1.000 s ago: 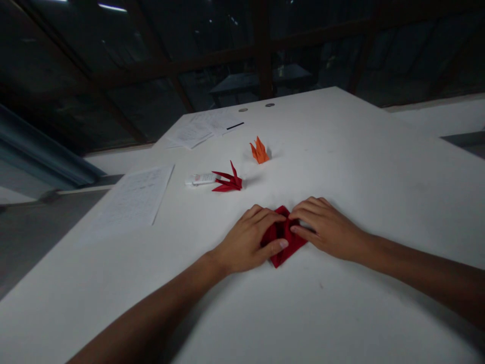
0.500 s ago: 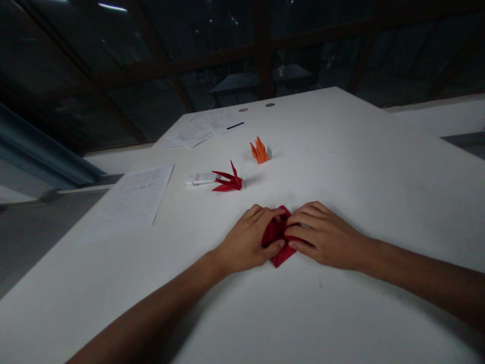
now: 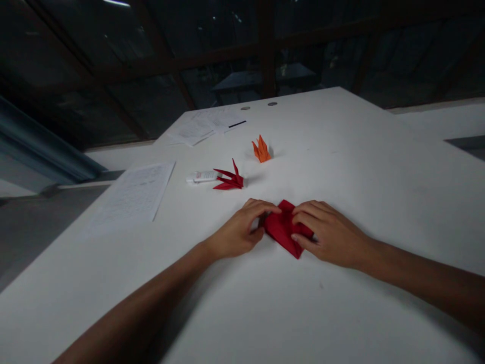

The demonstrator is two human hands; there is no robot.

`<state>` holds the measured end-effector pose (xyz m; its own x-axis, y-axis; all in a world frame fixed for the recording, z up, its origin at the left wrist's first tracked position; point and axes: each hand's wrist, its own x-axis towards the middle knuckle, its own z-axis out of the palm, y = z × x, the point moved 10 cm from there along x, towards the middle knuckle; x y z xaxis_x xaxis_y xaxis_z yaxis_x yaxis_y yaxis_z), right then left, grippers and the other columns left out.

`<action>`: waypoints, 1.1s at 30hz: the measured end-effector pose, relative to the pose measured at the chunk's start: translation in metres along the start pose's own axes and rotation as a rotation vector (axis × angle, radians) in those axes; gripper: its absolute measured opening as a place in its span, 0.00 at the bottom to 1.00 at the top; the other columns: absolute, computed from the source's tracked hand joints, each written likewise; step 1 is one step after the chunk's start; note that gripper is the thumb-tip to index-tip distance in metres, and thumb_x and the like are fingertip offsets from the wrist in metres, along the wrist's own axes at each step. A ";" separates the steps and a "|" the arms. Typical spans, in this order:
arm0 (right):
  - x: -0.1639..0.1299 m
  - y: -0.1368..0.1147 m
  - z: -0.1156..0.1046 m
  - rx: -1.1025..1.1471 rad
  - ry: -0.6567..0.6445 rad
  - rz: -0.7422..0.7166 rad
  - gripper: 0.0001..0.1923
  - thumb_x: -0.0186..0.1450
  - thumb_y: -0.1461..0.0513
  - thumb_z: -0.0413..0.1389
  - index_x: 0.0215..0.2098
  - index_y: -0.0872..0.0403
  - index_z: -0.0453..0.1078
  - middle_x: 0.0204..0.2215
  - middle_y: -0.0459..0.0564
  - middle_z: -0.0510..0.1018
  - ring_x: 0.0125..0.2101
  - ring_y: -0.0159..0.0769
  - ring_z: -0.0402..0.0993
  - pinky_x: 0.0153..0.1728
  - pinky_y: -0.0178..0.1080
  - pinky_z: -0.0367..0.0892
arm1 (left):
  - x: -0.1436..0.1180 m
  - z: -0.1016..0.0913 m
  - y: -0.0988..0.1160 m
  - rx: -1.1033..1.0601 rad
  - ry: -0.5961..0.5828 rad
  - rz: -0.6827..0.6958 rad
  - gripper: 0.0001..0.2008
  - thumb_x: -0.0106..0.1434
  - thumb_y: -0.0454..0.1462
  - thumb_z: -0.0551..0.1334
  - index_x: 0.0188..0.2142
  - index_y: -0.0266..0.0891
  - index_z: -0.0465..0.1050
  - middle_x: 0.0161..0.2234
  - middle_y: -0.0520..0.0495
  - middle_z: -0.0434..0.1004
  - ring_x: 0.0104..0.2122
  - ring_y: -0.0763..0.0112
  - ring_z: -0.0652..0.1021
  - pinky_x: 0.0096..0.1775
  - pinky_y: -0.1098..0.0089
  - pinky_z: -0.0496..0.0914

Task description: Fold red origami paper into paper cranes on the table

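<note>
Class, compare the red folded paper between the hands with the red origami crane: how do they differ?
Shape: the red folded paper is a broad, low packet, while the red origami crane has slender, spread points.
Contact: the left hand and right hand touch the folded paper; neither touches the crane.
Place: the folded paper lies nearer the camera than the crane.
Shared: both are red and on the white table.

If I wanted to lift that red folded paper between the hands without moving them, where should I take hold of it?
Probably by the near corner of the red folded paper, pinched lightly, coming from the person's side. That corner points toward the person, uncovered; the left hand touches its far-left part and the right hand covers its right.
</note>
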<state>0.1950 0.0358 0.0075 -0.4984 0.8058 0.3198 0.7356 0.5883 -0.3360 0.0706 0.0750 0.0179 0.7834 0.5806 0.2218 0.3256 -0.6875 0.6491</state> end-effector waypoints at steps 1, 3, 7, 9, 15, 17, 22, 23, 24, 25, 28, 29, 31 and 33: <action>0.000 0.000 0.000 0.006 0.003 0.001 0.08 0.67 0.61 0.60 0.44 0.52 0.70 0.45 0.53 0.78 0.47 0.47 0.73 0.52 0.53 0.68 | 0.000 -0.001 -0.001 -0.002 0.002 -0.008 0.29 0.58 0.22 0.57 0.57 0.44 0.69 0.52 0.45 0.74 0.51 0.63 0.74 0.55 0.58 0.70; -0.001 0.000 0.000 0.012 0.003 -0.001 0.10 0.67 0.61 0.60 0.46 0.52 0.70 0.45 0.53 0.78 0.48 0.47 0.72 0.52 0.53 0.68 | -0.001 -0.002 -0.004 -0.022 -0.004 -0.022 0.26 0.61 0.24 0.59 0.57 0.44 0.70 0.51 0.44 0.75 0.50 0.63 0.75 0.55 0.59 0.70; -0.001 -0.001 0.001 0.010 -0.010 -0.010 0.10 0.67 0.61 0.60 0.47 0.53 0.71 0.46 0.53 0.78 0.48 0.47 0.72 0.52 0.53 0.68 | -0.001 -0.003 -0.002 -0.077 -0.002 0.003 0.19 0.67 0.29 0.59 0.56 0.43 0.71 0.52 0.42 0.76 0.51 0.61 0.76 0.55 0.59 0.70; -0.001 -0.001 0.000 0.008 -0.004 -0.018 0.10 0.68 0.59 0.60 0.47 0.53 0.72 0.46 0.54 0.78 0.48 0.47 0.72 0.52 0.53 0.68 | -0.001 -0.004 0.001 -0.074 0.021 0.030 0.17 0.70 0.31 0.59 0.56 0.43 0.72 0.51 0.43 0.77 0.52 0.61 0.76 0.55 0.58 0.69; 0.000 -0.003 -0.003 0.007 0.014 -0.024 0.11 0.68 0.55 0.61 0.44 0.53 0.74 0.45 0.54 0.78 0.48 0.48 0.72 0.51 0.52 0.68 | 0.001 0.002 0.013 -0.002 0.015 0.107 0.12 0.72 0.35 0.59 0.53 0.42 0.74 0.53 0.44 0.77 0.54 0.63 0.73 0.58 0.59 0.65; -0.001 -0.003 -0.003 0.000 0.011 -0.021 0.11 0.67 0.56 0.61 0.43 0.53 0.74 0.45 0.54 0.78 0.48 0.48 0.72 0.51 0.52 0.68 | 0.002 0.004 0.013 0.002 -0.002 0.102 0.10 0.72 0.35 0.59 0.50 0.42 0.75 0.51 0.45 0.78 0.53 0.64 0.74 0.57 0.61 0.66; 0.000 -0.004 -0.001 -0.008 -0.010 -0.029 0.13 0.67 0.55 0.61 0.45 0.53 0.74 0.47 0.55 0.78 0.49 0.48 0.71 0.51 0.53 0.68 | 0.001 0.007 0.013 0.037 -0.023 0.104 0.14 0.69 0.29 0.59 0.51 0.43 0.75 0.50 0.46 0.77 0.51 0.65 0.73 0.56 0.61 0.67; 0.000 -0.004 -0.001 -0.008 -0.013 -0.030 0.14 0.67 0.54 0.61 0.46 0.53 0.74 0.47 0.55 0.78 0.49 0.48 0.71 0.51 0.53 0.68 | 0.001 0.008 0.015 0.055 -0.040 0.111 0.16 0.68 0.27 0.59 0.50 0.43 0.76 0.51 0.46 0.77 0.52 0.64 0.73 0.57 0.61 0.66; 0.000 -0.005 0.000 -0.008 -0.016 -0.031 0.14 0.67 0.54 0.61 0.46 0.54 0.74 0.47 0.55 0.78 0.49 0.48 0.71 0.51 0.53 0.68 | 0.000 0.010 0.016 0.075 -0.057 0.120 0.17 0.66 0.26 0.59 0.50 0.43 0.77 0.52 0.46 0.76 0.52 0.64 0.72 0.57 0.60 0.66; 0.000 -0.005 0.000 -0.010 -0.018 -0.031 0.14 0.67 0.54 0.61 0.46 0.54 0.73 0.47 0.55 0.77 0.49 0.48 0.71 0.51 0.53 0.68 | 0.000 0.012 0.017 0.094 -0.066 0.128 0.18 0.64 0.25 0.60 0.49 0.43 0.77 0.52 0.46 0.75 0.53 0.63 0.72 0.58 0.60 0.66; 0.000 -0.005 0.000 -0.011 -0.019 -0.023 0.14 0.66 0.55 0.62 0.46 0.54 0.73 0.47 0.55 0.77 0.49 0.49 0.71 0.51 0.53 0.67 | -0.001 0.013 0.019 0.135 -0.058 0.145 0.18 0.62 0.25 0.60 0.47 0.43 0.79 0.52 0.46 0.74 0.53 0.63 0.71 0.58 0.61 0.66; 0.000 -0.005 0.000 -0.009 -0.017 -0.018 0.14 0.65 0.55 0.62 0.46 0.54 0.73 0.47 0.55 0.78 0.49 0.49 0.71 0.51 0.53 0.67 | -0.001 0.012 0.019 0.140 -0.050 0.143 0.17 0.62 0.26 0.61 0.47 0.43 0.79 0.52 0.45 0.74 0.53 0.62 0.71 0.58 0.60 0.66; 0.000 -0.005 -0.001 -0.003 -0.005 -0.015 0.16 0.64 0.55 0.63 0.47 0.54 0.73 0.47 0.55 0.78 0.49 0.50 0.71 0.52 0.53 0.67 | -0.001 0.012 0.018 0.141 -0.039 0.126 0.14 0.64 0.28 0.61 0.46 0.42 0.79 0.53 0.45 0.73 0.54 0.62 0.70 0.58 0.60 0.66; -0.001 -0.006 -0.003 0.003 0.014 -0.033 0.17 0.63 0.55 0.64 0.48 0.53 0.73 0.48 0.55 0.78 0.50 0.50 0.70 0.53 0.53 0.65 | 0.000 0.012 0.017 0.135 -0.036 0.103 0.10 0.66 0.31 0.62 0.45 0.42 0.79 0.52 0.45 0.74 0.53 0.61 0.71 0.58 0.59 0.66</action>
<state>0.1919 0.0315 0.0119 -0.5159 0.7851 0.3428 0.7174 0.6146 -0.3280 0.0819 0.0583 0.0202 0.8342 0.4892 0.2544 0.3083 -0.7963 0.5204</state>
